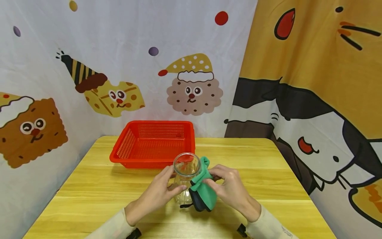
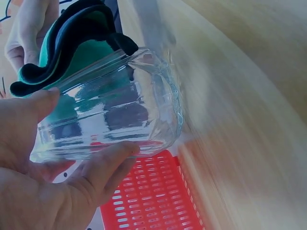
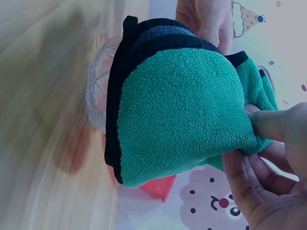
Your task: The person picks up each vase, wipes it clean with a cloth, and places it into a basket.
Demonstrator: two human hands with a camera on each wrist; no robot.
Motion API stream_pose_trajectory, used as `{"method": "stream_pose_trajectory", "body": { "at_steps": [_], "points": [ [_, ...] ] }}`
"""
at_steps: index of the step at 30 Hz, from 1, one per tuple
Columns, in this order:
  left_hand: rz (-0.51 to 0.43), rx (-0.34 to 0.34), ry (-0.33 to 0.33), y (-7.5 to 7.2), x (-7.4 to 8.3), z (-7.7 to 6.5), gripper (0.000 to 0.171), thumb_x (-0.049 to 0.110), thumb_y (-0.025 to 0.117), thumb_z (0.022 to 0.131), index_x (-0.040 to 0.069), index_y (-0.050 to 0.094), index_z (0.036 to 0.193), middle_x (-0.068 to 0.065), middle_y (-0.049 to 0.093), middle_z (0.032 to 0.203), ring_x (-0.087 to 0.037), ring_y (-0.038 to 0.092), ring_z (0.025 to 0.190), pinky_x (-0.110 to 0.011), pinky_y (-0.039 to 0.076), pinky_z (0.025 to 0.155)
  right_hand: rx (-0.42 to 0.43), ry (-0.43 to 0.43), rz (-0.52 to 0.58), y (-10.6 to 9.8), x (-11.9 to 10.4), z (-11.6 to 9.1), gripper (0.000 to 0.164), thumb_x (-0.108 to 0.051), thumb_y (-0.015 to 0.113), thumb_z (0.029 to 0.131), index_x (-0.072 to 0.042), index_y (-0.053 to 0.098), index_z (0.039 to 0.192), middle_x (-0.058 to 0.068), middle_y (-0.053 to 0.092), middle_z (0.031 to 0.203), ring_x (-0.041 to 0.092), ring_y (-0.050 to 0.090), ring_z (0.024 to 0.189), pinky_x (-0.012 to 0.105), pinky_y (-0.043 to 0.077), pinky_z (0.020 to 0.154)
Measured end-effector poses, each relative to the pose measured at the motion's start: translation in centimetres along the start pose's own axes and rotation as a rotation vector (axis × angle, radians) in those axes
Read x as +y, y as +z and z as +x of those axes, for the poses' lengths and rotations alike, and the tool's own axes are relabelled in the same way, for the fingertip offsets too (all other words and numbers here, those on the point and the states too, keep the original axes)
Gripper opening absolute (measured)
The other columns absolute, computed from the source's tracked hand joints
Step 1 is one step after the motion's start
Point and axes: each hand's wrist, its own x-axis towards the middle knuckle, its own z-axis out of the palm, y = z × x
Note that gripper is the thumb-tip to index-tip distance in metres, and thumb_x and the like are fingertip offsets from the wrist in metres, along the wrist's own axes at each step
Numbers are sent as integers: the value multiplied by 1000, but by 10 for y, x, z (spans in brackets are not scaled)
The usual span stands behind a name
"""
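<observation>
A clear ribbed glass jar [image 2: 110, 110] stands upright in the head view, its round mouth facing up. My left hand [image 1: 159, 191] grips the jar from the left, thumb on the near side and fingers round the far side. Against the jar's right side hangs a green cloth [image 3: 177, 105] with black edging and a dark grey reverse. Fingers and thumb of my right hand [image 1: 231, 189] pinch this cloth, which is bunched at the top and drapes down in folds. In the right wrist view the cloth hides most of the jar.
A red plastic basket [image 1: 155, 163] with perforated walls sits behind the jar, toward the back left of the wooden table [image 1: 256, 172]. Behind the table hangs a printed curtain [image 1: 128, 59] with cartoon figures.
</observation>
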Motion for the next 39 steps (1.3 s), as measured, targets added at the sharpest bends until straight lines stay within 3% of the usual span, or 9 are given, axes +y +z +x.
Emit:
{"method": "stream_pose_trajectory", "body": {
  "at_steps": [10, 16, 24, 33, 39],
  "points": [
    [-23, 3, -26, 0, 0, 1, 77, 29, 89, 107, 18, 51, 173, -13, 68, 162, -42, 75, 141, -50, 74, 105, 14, 2, -23, -11, 1, -1, 25, 5, 98, 89, -8, 90, 108, 1, 87, 98, 1, 77, 83, 15, 69, 73],
    [-41, -27, -16, 0, -2, 3, 78, 27, 88, 108, 20, 49, 175, -11, 66, 167, -42, 74, 143, -51, 73, 108, 13, 26, -48, -17, 3, -3, 25, 4, 99, 88, -10, 90, 107, -3, 86, 98, 1, 76, 82, 15, 68, 72],
    [-127, -90, -54, -5, -5, 5, 70, 21, 82, 112, 14, 45, 171, -17, 65, 167, -48, 67, 152, -57, 69, 113, 25, 34, -42, -22, 7, -4, 27, 5, 99, 88, -10, 90, 108, -1, 87, 99, 4, 80, 84, 14, 68, 73],
    [-132, -175, 11, -18, -9, 5, 63, 21, 71, 118, 15, 41, 173, -20, 63, 170, -47, 64, 156, -58, 65, 118, 27, 26, -68, -28, 10, -5, 28, 5, 100, 87, -12, 90, 107, -3, 87, 99, 3, 79, 84, 13, 68, 73],
    [-53, -189, 34, -23, -11, 4, 69, 17, 68, 119, 18, 36, 180, -17, 59, 175, -49, 63, 157, -71, 57, 125, 9, 33, -74, -30, 9, -6, 28, 4, 100, 87, -13, 90, 108, -4, 86, 98, 1, 77, 83, 14, 68, 74]
  ]
}}
